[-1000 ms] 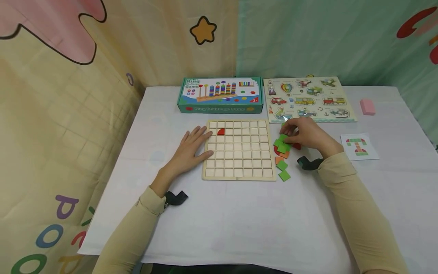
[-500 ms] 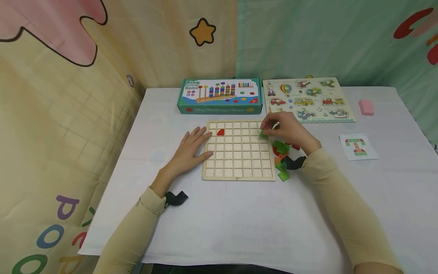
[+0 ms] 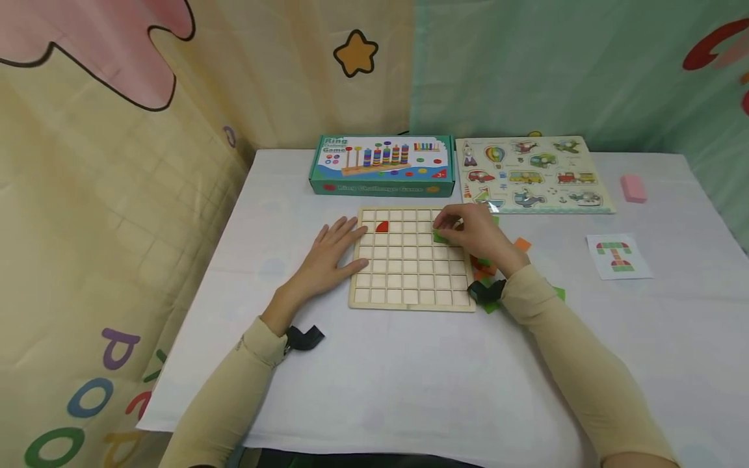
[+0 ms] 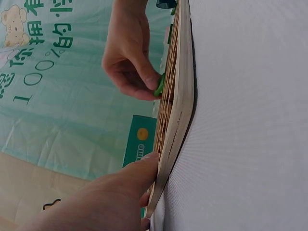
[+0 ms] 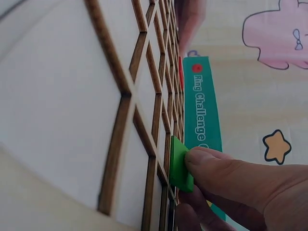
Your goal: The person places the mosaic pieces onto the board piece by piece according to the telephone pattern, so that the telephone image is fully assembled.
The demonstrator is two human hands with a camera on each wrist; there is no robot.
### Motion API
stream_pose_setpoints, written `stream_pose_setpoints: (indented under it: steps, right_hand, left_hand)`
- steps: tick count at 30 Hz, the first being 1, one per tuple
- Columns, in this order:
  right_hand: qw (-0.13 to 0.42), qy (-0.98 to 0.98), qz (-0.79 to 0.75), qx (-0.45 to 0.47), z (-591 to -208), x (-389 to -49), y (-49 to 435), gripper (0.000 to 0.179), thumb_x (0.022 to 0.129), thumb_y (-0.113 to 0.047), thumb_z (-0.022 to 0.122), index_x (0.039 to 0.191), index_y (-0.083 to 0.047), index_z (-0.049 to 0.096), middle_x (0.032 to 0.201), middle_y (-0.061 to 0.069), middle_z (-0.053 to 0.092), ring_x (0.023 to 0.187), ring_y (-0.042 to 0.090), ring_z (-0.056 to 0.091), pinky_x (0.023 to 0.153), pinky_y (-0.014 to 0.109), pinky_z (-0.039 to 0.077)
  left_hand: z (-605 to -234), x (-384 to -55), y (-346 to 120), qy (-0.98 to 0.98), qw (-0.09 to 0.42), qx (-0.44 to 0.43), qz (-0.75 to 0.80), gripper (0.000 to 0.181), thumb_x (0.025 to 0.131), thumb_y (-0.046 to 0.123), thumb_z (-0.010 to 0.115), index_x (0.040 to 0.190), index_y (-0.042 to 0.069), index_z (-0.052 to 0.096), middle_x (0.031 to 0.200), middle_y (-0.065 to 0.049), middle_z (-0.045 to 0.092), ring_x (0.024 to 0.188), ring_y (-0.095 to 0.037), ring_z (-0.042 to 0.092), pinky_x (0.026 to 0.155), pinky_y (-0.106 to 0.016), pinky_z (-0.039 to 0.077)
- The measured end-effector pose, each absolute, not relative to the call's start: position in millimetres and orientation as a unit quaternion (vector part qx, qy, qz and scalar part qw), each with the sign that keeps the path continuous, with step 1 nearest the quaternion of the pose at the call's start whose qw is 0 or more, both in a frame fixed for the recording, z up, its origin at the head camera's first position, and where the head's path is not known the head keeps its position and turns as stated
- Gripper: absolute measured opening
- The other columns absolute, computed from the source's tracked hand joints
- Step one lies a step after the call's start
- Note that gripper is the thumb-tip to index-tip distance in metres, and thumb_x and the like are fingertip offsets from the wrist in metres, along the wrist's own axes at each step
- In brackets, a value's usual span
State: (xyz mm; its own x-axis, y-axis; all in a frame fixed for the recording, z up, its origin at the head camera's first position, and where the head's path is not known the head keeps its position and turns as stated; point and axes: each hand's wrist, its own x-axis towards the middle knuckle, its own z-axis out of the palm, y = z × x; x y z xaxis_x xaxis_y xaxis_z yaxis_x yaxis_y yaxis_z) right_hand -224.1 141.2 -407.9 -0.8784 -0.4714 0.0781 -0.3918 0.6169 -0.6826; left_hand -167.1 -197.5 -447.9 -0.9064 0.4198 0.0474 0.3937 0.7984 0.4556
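A wooden grid board [image 3: 404, 281] lies on the white table. My left hand [image 3: 324, 263] rests along its left edge with fingers spread and fairly straight. In the upper left of the grid sits a red quarter-circle tile [image 3: 382, 227]. Over the upper right cells, my right hand [image 3: 476, 235] pinches a green square tile [image 5: 179, 166] between thumb and fingers. In the right wrist view the tile is tilted, its edge close to the grid's ridges. Several green, orange and red tiles lie right of the board, partly hidden by the right hand and wrist.
Behind the board stand a green Ring Challenge Game box [image 3: 383, 188] and a vehicle picture puzzle [image 3: 544, 162]. To the right are a pattern card [image 3: 638, 266], a pink block [image 3: 634, 188], a loose orange tile [image 3: 523, 244] and a green tile [image 3: 560, 294] beside the sleeve.
My right hand has moved left from the tile pile to over the board, carrying a green tile. Loose orange and green tiles have come into view beside that arm. My left hand keeps its place.
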Motion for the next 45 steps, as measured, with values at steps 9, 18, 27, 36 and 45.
stream_pose_setpoints:
  steps: [9, 18, 27, 36, 45]
  right_hand:
    - [0.066, 0.903, -0.342, -0.253, -406.7, -221.9, 143.2, 0.014, 0.093, -0.005, 0.08, 0.107, -0.006, 0.081, 0.104, 0.011, 0.079, 0.093, 0.026, 0.071, 0.086, 0.045, 0.06]
    - [0.02, 0.908, -0.358, -0.217, -394.0, -229.3, 170.7, 0.011, 0.095, -0.007, 0.077, 0.105, -0.003, 0.08, 0.102, 0.014, 0.078, 0.096, 0.027, 0.071, 0.089, 0.05, 0.062]
    - [-0.049, 0.955, -0.291, -0.045, -396.4, -231.2, 201.2, 0.028, 0.097, -0.022, 0.077, 0.087, 0.004, 0.074, 0.081, 0.021, 0.072, 0.081, 0.035, 0.061, 0.066, 0.04, 0.045]
    - [-0.001, 0.966, -0.258, -0.017, -400.6, -227.7, 197.4, 0.026, 0.088, -0.019, 0.084, 0.082, 0.0, 0.067, 0.077, 0.016, 0.067, 0.073, 0.032, 0.06, 0.058, 0.036, 0.046]
    - [0.031, 0.961, -0.26, -0.09, -391.6, -229.2, 193.7, 0.023, 0.084, -0.017, 0.084, 0.087, 0.0, 0.069, 0.082, 0.016, 0.068, 0.075, 0.03, 0.06, 0.063, 0.035, 0.046]
  left_hand:
    - [-447.6, -168.3, -196.1, 0.95, 0.031, 0.21, 0.231, 0.072, 0.103, 0.047, 0.063, 0.164, 0.018, 0.038, 0.176, -0.007, 0.022, 0.165, -0.029, 0.009, 0.134, -0.052, -0.001]
    - [-447.7, -169.2, -196.2, 0.95, 0.032, 0.212, 0.227, 0.074, 0.103, 0.048, 0.064, 0.165, 0.018, 0.038, 0.176, -0.007, 0.022, 0.165, -0.029, 0.009, 0.134, -0.052, -0.001]
    - [-445.4, -169.1, -196.4, 0.948, 0.036, 0.212, 0.235, 0.073, 0.102, 0.047, 0.065, 0.164, 0.018, 0.039, 0.176, -0.007, 0.023, 0.165, -0.029, 0.009, 0.134, -0.052, -0.002]
    - [-446.2, -167.9, -197.1, 0.947, 0.032, 0.214, 0.237, 0.073, 0.102, 0.048, 0.065, 0.164, 0.018, 0.04, 0.176, -0.008, 0.024, 0.165, -0.029, 0.01, 0.134, -0.053, -0.001]
    - [-446.2, -168.2, -196.6, 0.947, 0.036, 0.212, 0.237, 0.073, 0.103, 0.047, 0.064, 0.164, 0.018, 0.039, 0.176, -0.007, 0.022, 0.166, -0.028, 0.008, 0.134, -0.052, -0.002]
